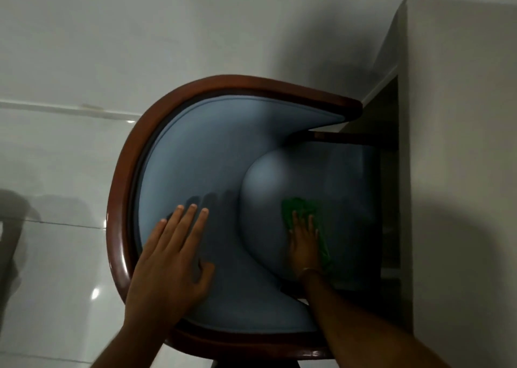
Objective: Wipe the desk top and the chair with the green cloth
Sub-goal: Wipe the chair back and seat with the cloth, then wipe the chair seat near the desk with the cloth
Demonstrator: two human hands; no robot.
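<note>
A chair (195, 149) with blue padding and a curved dark wooden frame fills the middle of the head view, seen from above. Its front is pushed under the pale desk (458, 115) on the right. My left hand (173, 258) lies flat, fingers spread, on the padded inside of the backrest near the wooden rim. My right hand (305, 244) presses the crumpled green cloth (296, 206) flat against the blue seat cushion. The cloth sticks out beyond my fingers and along the right side of my hand. A thin bangle sits on my right wrist.
Glossy white floor tiles (56, 157) surround the chair on the left and at the back. The desk's side panel and the dark opening (389, 171) under it border the seat on the right. A dark object edge shows at the far left.
</note>
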